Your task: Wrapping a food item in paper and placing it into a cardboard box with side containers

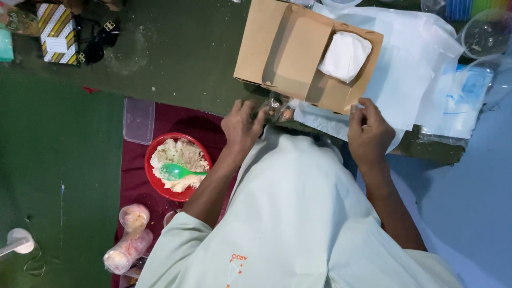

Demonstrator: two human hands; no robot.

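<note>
An open brown cardboard box (288,53) lies ahead of me with a white paper-wrapped bundle (345,55) in its right half. My left hand (242,127) pinches a small clear plastic packet (277,109) with bits of food in it, just under the box's near edge. My right hand (368,133) has its fingers curled and pinched at the box's near right corner. A red bowl (154,184) of pale rice-like food with a green spoon (178,172) sits beside my left forearm on a maroon cloth (136,186).
White sheets and clear plastic bags (421,64) lie under and right of the box. Clear round containers (486,34) stand at the top right. A clear rectangular lid (138,120), stacked plastic cups (128,248), a striped yellow box (57,33) and a white round stand (20,241) are on the left.
</note>
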